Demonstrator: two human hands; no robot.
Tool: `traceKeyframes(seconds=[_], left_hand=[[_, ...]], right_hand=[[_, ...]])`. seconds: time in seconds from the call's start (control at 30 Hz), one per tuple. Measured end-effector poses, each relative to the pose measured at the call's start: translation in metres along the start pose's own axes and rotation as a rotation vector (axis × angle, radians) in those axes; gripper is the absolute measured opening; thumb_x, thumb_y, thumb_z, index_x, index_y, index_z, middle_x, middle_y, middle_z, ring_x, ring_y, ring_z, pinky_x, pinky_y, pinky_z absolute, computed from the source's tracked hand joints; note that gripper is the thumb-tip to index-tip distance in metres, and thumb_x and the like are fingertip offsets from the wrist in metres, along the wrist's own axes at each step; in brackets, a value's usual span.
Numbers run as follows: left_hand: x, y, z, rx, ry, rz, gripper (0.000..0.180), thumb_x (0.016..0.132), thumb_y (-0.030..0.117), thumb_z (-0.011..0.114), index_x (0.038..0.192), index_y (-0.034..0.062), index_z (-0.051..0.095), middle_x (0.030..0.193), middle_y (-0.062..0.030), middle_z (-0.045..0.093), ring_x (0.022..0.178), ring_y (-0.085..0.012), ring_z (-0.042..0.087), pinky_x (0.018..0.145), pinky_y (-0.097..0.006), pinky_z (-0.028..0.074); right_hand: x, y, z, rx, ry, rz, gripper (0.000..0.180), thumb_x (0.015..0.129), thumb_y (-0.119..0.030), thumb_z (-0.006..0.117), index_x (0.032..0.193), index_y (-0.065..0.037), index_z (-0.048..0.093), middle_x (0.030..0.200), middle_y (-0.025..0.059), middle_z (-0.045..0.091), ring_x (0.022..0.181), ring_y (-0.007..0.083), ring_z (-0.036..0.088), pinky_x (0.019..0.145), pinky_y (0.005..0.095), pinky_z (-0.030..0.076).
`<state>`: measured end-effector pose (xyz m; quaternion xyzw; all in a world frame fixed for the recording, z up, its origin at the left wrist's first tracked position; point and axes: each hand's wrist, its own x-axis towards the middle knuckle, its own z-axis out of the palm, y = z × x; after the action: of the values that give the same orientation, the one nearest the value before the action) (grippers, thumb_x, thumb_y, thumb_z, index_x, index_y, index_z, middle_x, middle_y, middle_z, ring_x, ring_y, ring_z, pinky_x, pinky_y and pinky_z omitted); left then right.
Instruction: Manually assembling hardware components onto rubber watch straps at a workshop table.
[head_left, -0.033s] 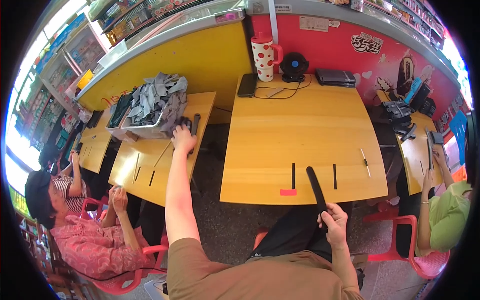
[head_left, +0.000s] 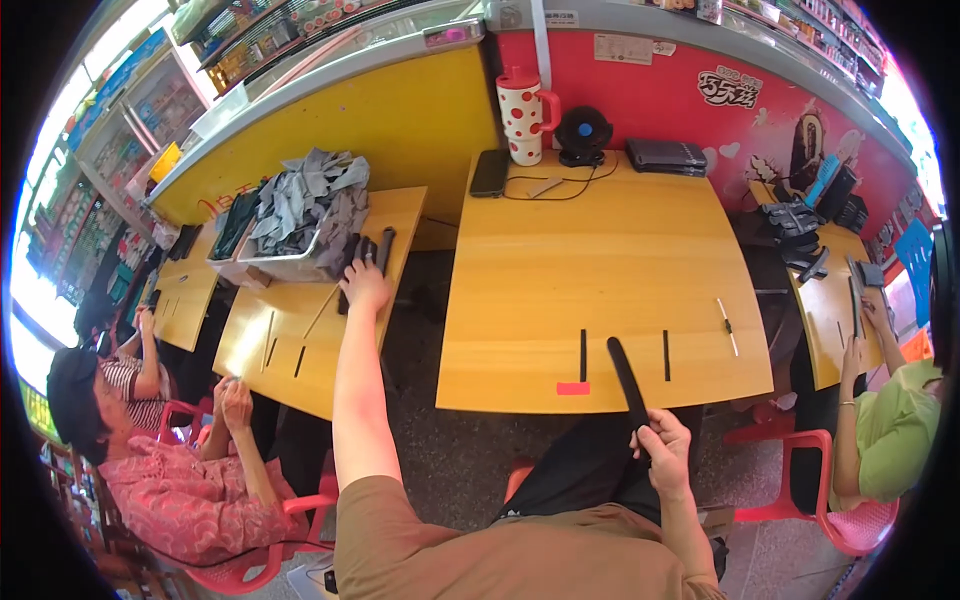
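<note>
My right hand (head_left: pixel 664 452) is closed round the lower end of a flat black strip (head_left: pixel 627 378) with a rounded tip. It holds the strip upright and slightly tilted, over the front edge of the middle table (head_left: pixel 590 250). Stretched out to the left, my left hand (head_left: pixel 366 284) lies with its fingers extended on dark strips (head_left: pixel 352 248) at the left table's right side. Another dark strip (head_left: pixel 386 250) lies just right of these fingers. Beside them stands a clear bin (head_left: pixel 290 266) heaped with grey cloth pieces (head_left: pixel 312 200). My fingertips partly cover the strips under them.
Two black lines (head_left: pixel 666 355), a red piece (head_left: pixel 573 389) and a thin white stick (head_left: pixel 728 328) are on my table. Farther back are a dotted tumbler (head_left: pixel 521 120), a fan (head_left: pixel 583 136), a phone (head_left: pixel 490 173) and dark folded pieces (head_left: pixel 666 156). People sit left (head_left: pixel 180 500) and right (head_left: pixel 880 440).
My left hand has shifted slightly, its fingers now lying further over the dark strips. My right hand keeps hold of the black strip in nearly the same place. The whole view has moved a little.
</note>
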<state>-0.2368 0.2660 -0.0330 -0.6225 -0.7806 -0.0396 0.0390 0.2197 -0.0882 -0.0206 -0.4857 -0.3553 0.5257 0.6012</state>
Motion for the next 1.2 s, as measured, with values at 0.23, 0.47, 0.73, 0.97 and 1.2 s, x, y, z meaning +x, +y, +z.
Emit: traceKeyframes(seconds=[0.23, 0.47, 0.73, 0.97, 1.2], left_hand=[[-0.005, 0.019, 0.020, 0.146, 0.201, -0.032, 0.070, 0.090, 0.042, 0.059, 0.144, 0.0037, 0.037, 0.151, -0.0168, 0.031, 0.133, -0.0394, 0.035, 0.099, -0.060, 0.036], [-0.162, 0.103, -0.081, -1.285, 0.115, 0.445, 0.018, 0.094, 0.007, 0.059, 0.105, -0.0036, 0.068, 0.099, -0.0075, 0.068, 0.085, -0.0146, 0.063, 0.077, -0.028, 0.051], [-0.319, 0.224, -0.081, -2.039, -0.878, 0.304, 0.057, 0.094, 0.007, 0.059, 0.145, 0.0015, 0.034, 0.119, -0.0115, 0.062, 0.085, -0.0141, 0.064, 0.074, -0.028, 0.052], [-0.342, 0.246, -0.074, -2.082, -1.054, 0.248, 0.021, 0.089, 0.006, 0.067, 0.110, 0.0001, 0.067, 0.088, -0.0036, 0.068, 0.079, -0.0114, 0.064, 0.072, -0.025, 0.051], [-0.362, 0.252, -0.089, -2.029, -0.855, 0.259, 0.010, 0.096, 0.011, 0.060, 0.100, 0.0028, 0.064, 0.089, -0.0089, 0.069, 0.073, -0.0163, 0.065, 0.071, -0.032, 0.054]], right_hand=[[0.004, -0.001, 0.004, -0.005, -0.038, 0.074, 0.029, 0.088, 0.006, 0.056, 0.117, 0.007, 0.057, 0.082, 0.0075, 0.063, 0.068, 0.0100, 0.059, 0.056, 0.0219, 0.047], [0.013, -0.004, 0.014, 0.083, -0.148, 0.013, 0.031, 0.093, 0.000, 0.057, 0.123, 0.006, 0.055, 0.086, 0.0068, 0.064, 0.072, 0.0102, 0.059, 0.060, 0.0226, 0.048], [-0.022, -0.002, -0.005, 0.455, -0.264, 0.129, 0.030, 0.099, -0.016, 0.054, 0.121, 0.003, 0.057, 0.079, 0.0065, 0.061, 0.067, 0.0116, 0.056, 0.058, 0.0232, 0.045], [-0.053, 0.001, -0.026, 0.594, -0.387, 0.229, 0.043, 0.104, -0.033, 0.041, 0.121, 0.003, 0.057, 0.074, 0.0083, 0.058, 0.061, 0.0138, 0.054, 0.056, 0.0238, 0.043], [-0.065, 0.006, -0.025, -0.045, -0.234, 0.085, 0.032, 0.096, -0.004, 0.054, 0.127, 0.001, 0.051, 0.084, 0.0068, 0.062, 0.074, 0.0117, 0.060, 0.067, 0.0260, 0.051]])
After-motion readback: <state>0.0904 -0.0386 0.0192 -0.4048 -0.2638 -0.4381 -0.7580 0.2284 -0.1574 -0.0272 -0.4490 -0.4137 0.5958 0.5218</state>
